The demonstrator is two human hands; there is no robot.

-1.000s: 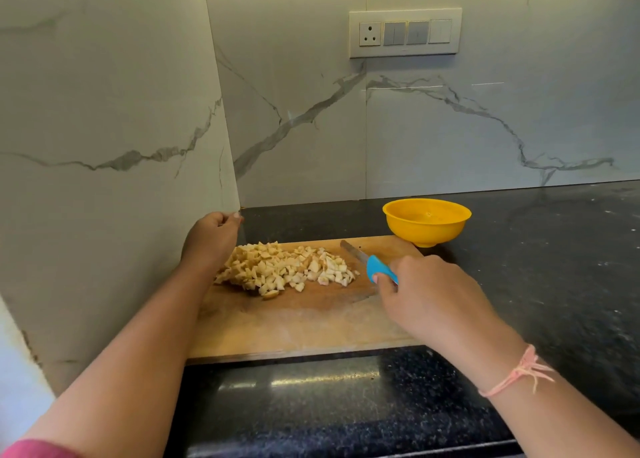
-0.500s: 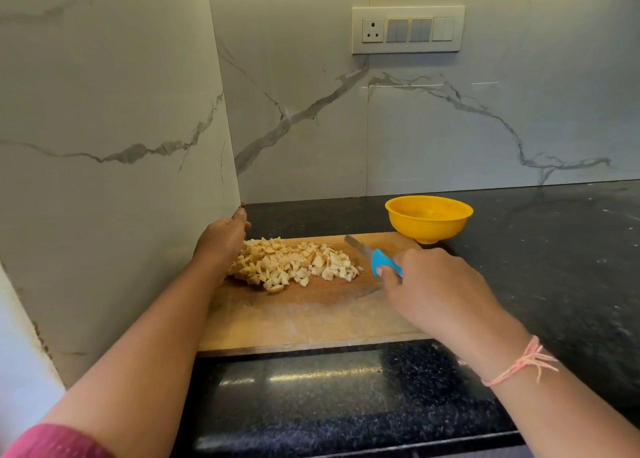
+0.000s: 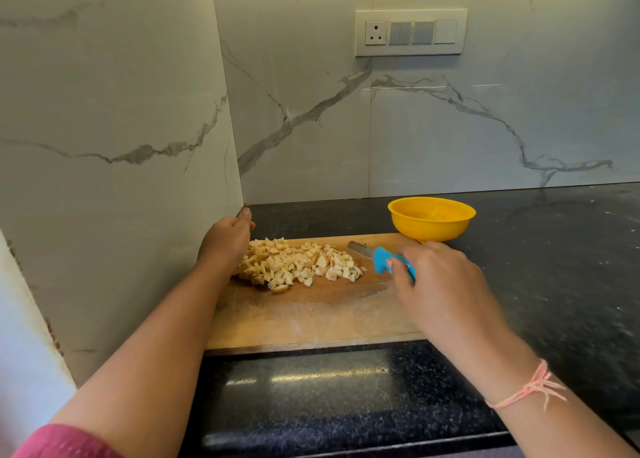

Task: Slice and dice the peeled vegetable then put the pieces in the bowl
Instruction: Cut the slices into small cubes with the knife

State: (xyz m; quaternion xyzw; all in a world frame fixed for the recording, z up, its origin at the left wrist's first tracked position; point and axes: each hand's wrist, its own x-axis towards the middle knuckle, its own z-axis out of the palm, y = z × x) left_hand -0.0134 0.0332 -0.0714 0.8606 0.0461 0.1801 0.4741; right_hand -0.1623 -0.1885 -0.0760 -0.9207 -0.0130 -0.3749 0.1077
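The dark speckled tabletop (image 3: 554, 267) ran into a marble-clad corner, and a wooden cutting board (image 3: 311, 319) lay on it with its left edge close to the side wall. The diced pieces (image 3: 298, 263) sat in one loose heap on the far left part of the board, so the cutting looked finished and the transfer not yet begun. The yellow bowl (image 3: 431, 222) stood just past the board's far right corner, apparently empty, apart from the heap.

The left hand (image 3: 227, 243) rested against the heap's left edge beside the wall. Its fingers were curled under and hidden by the back of the hand, so I could not tell whether they held any pieces. The right hand (image 3: 440, 284) had its fingers clamped round the blue handle of the knife (image 3: 377, 258), blade pointing left and away towards the heap, low over the board.

The risks, as I judged them:
- Pieces could scatter onto the tabletop, because the bowl sat off the board with a gap to cross.
- A blade sweeping the heap leftwards could meet the left hand's knuckles.
- A nudge from the right forearm could tip the light bowl on its narrow foot.
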